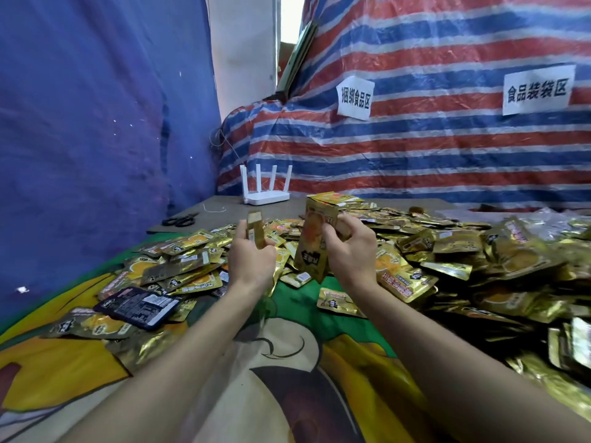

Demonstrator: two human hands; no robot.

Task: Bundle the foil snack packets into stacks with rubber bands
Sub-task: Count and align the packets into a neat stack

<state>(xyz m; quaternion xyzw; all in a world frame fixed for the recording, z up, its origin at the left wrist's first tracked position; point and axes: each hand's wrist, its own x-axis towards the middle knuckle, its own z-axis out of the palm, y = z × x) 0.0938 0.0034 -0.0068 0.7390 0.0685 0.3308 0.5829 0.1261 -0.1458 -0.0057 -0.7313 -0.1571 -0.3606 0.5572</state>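
Cartoon cloth (287,362) nearest; pkts (479,282) heaped, striped tarp (431,148) behind.

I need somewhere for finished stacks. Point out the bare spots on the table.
Bare cloth lies between the forearms, near the front edge. Bare grey tabletop sits at the back between scissors and router. The packets crowd the whole right side and far left.

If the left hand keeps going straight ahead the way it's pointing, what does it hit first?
Probably the loose packets piled just beyond the left hand, which holds a small stack and points away and slightly up. Past them sits the router, but depth is unclear.
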